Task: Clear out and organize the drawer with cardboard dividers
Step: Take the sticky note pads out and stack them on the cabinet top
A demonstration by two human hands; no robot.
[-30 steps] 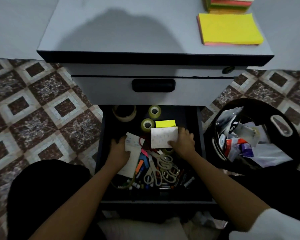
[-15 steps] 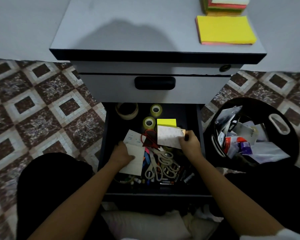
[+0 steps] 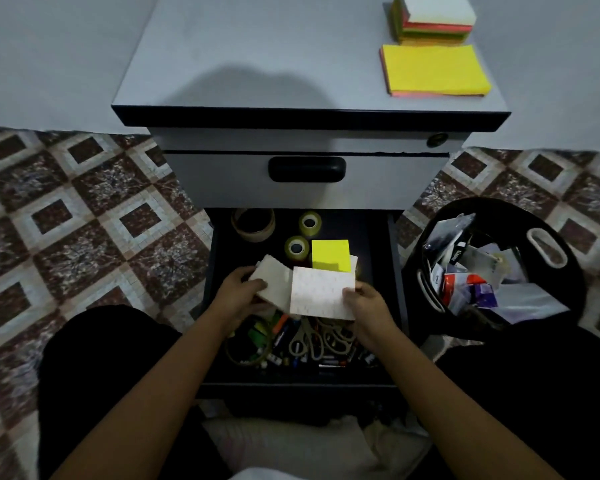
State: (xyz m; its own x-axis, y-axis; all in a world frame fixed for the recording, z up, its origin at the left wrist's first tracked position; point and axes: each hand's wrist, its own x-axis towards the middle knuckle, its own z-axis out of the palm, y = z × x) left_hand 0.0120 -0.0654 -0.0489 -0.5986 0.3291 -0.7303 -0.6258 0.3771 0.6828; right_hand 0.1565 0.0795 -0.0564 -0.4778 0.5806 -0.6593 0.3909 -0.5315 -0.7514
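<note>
Patterned floor tiles (image 3: 84, 237) surround the grey cabinet (image 3: 291, 64), its bottom drawer (image 3: 369, 237) pulled open with scissors (image 3: 321, 339), markers (image 3: 280, 328) and tape rolls (image 3: 297, 247) inside. A second ago two white cards lay on that clutter under your hands. Now your left hand (image 3: 238, 296) pinches the left card (image 3: 274, 282) and your right hand (image 3: 366, 303) pinches the right card (image 3: 321, 294), both lifted and overlapping above the drawer. Clearing is under way, likely toward the black bin (image 3: 575, 271); no dividers show yet.
</note>
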